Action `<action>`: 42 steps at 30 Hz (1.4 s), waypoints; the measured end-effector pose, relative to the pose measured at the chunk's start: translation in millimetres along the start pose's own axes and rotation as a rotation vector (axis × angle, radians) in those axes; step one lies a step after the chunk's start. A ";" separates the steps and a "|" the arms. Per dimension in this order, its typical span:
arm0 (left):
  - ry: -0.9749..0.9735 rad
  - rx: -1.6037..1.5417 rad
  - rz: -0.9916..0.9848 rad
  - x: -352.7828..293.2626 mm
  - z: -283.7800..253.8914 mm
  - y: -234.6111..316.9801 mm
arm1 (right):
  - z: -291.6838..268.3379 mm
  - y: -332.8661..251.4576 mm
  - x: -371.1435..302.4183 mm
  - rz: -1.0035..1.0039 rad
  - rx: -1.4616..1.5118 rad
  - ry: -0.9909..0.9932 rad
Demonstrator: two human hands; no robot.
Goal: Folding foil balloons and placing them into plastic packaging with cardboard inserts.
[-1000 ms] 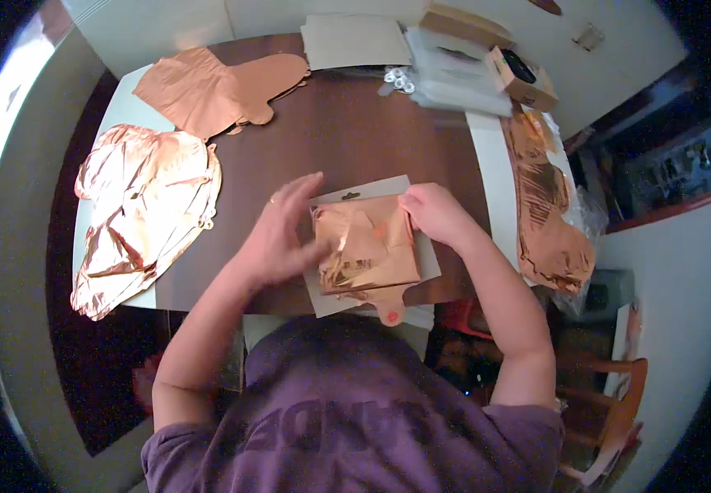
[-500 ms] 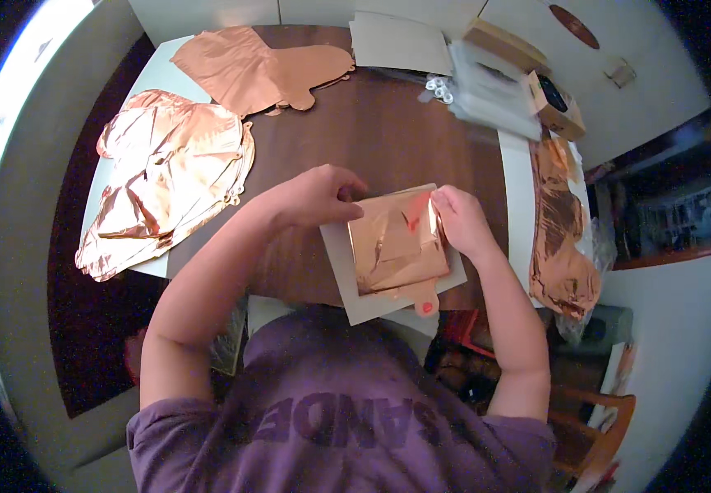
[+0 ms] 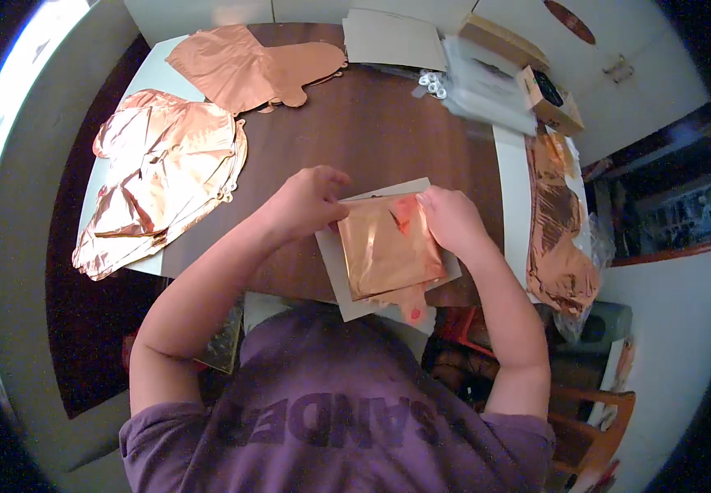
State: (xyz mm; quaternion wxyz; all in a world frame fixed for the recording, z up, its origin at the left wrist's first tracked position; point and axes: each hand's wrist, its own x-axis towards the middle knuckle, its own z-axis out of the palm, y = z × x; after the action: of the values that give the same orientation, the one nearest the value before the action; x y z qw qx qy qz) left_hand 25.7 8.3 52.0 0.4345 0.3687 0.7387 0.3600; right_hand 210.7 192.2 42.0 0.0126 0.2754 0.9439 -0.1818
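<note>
Between the left hand [image 3: 306,204] and right hand [image 3: 452,218], pressed flatter than a second before onto the grey card [image 3: 347,287]: the folded copper foil [image 3: 388,246], both hands gripping its upper corners.

Glossy, perhaps metallic foil sheet [image 3: 390,246].

Two flattened copper foil balloons [image 3: 162,185] [image 3: 249,66] lie on the counter [image 3: 372,131], left and far left. Grey card [image 3: 392,39], clear bags [image 3: 487,86] and small box [image 3: 549,99] at far edge. Crumpled foil [image 3: 557,238] along right edge.
</note>
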 end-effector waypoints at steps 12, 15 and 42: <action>0.221 0.308 0.066 -15.2 24.2 -7.0 | 21.9 -3.6 -2.2 -0.092 -0.406 0.214; 0.376 0.844 0.132 -29.0 43.6 12.4 | 27.8 3.2 -4.2 -0.091 -0.426 0.269; 0.410 0.825 0.444 -33.4 113.5 -24.7 | 31.8 -1.3 -25.5 -0.352 -0.147 0.122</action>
State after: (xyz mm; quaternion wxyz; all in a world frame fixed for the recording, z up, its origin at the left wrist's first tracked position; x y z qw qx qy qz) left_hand 134.7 -7.9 2.3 0.0120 0.5795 0.7932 0.1869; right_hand 229.2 167.0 15.9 -0.0565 0.1151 0.9872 -0.0949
